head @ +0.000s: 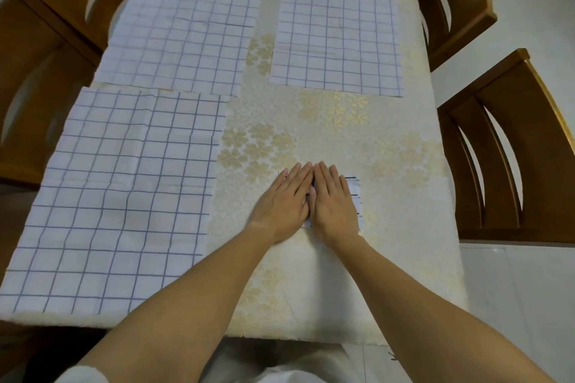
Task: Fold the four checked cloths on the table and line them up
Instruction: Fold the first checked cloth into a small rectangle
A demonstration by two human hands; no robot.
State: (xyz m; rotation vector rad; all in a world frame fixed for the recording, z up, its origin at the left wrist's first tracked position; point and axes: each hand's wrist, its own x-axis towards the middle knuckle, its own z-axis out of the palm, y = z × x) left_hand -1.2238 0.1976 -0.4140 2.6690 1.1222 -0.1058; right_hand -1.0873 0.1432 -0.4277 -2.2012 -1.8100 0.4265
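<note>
Hands: my left hand [281, 200] and right hand [334, 200] lie flat, touching, fingers straight, pressing down.
Folded checked cloth [354, 197]: lower centre, mostly under my palms.
Doing it well: I'd smooth outward, keeping edges square.
Spread cloths [118, 196]: three, left and top.

1. Lays the bare left hand [284, 199] flat, palm down; fingers straight and close together, pointing away and a little to the right.
2. Lays the bare right hand [335, 202] flat likewise, palm down; fingers straight, pointing away and slightly left.
3. Sets both side by side, index fingers touching along their length; curls no finger.
4. Reaches in from the near edge with the bare left forearm [193, 305] and the bare right forearm [435, 320]; both converge towards the wrists.
</note>
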